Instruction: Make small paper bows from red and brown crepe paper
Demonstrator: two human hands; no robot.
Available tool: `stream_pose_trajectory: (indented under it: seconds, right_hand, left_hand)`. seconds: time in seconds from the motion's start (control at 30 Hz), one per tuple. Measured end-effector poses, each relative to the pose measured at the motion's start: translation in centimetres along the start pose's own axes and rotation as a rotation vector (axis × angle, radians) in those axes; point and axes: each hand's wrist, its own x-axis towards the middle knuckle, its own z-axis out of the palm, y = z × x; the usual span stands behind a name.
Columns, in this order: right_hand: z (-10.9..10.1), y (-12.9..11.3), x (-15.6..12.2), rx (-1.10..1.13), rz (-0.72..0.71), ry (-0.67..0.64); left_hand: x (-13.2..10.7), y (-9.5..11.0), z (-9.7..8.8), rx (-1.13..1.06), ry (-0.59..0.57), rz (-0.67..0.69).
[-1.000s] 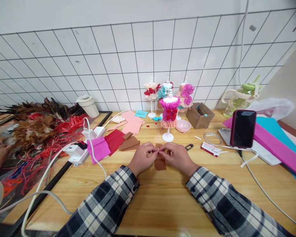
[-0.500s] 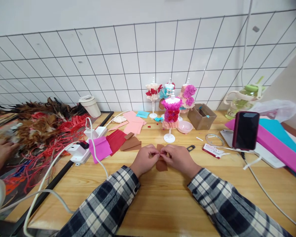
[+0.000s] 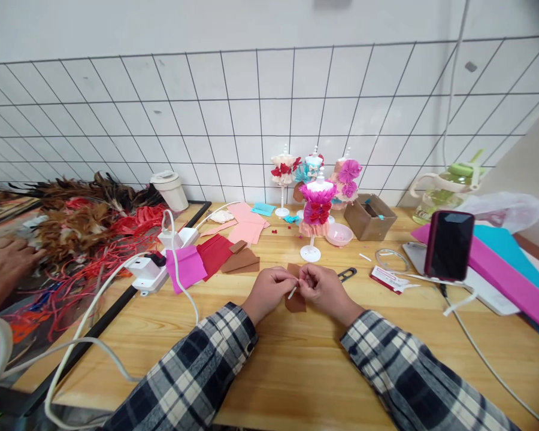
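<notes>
At the middle of the table my left hand [image 3: 272,291] and my right hand [image 3: 322,288] meet, both with fingers closed in a pinch. A thin white strip [image 3: 292,292] sticks out between their fingertips, slanting down to the left. Beneath them a piece of brown paper [image 3: 295,304] lies on the wood, partly hidden by the fingers. A black flat clip-like tool [image 3: 347,274] rests just beyond my right hand. Straight ahead stands a small white dress form [image 3: 313,212] in a magenta, red and peach paper dress.
More dressed forms [image 3: 282,173] stand behind, beside a brown box [image 3: 370,216] and a pink bowl [image 3: 339,234]. Coloured papers [image 3: 215,254] and a power strip [image 3: 150,276] lie left. A phone [image 3: 449,245] stands right. Another person's hand [image 3: 9,266] touches feathers at far left.
A thin white strip now shows between my fingertips; before, none could be seen there. My hands have barely moved. The view has shifted slightly.
</notes>
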Motion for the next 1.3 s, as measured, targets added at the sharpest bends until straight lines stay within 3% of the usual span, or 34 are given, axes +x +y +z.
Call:
stream_pose_trajectory:
  seconds: [0.17, 0.27, 0.5, 0.67, 0.9, 1.03, 1.17, 1.3]
  right_hand:
    - [0.2, 0.3, 0.2, 0.200, 0.086, 0.033]
    - [0.1, 0.5, 0.3, 0.268, 0.108, 0.041]
    - [-0.4, -0.1, -0.2, 0.004, -0.011, 0.046]
    - [-0.4, -0.9, -0.5, -0.021, -0.044, 0.028]
    - [0.7, -1.5, -0.7, 0.398, 0.168, 0.166]
    - [0.3, -1.1, -0.3, 0.427, 0.179, 0.230]
    - [-0.1, -0.5, 0.1, 0.406, 0.145, 0.413]
    - [-0.2, -0.2, 0.5, 0.667, 0.227, 0.397]
  left_hand:
    - [0.2, -0.5, -0.4, -0.144, -0.011, -0.041]
    - [0.2, -0.8, -0.6, -0.187, -0.079, -0.026]
    - [0.1, -0.8, -0.4, -0.250, -0.115, -0.047]
    - [0.0, -0.7, -0.2, -0.130, -0.033, -0.023]
    - [0.1, -0.4, -0.1, -0.181, 0.037, 0.063]
    - [0.1, -0.5, -0.2, -0.211, 0.032, 0.069]
    - [0.1, -0.8, -0.5, -0.578, 0.033, -0.040]
    - [0.3, -0.9, -1.1, -0.986, 0.030, -0.163]
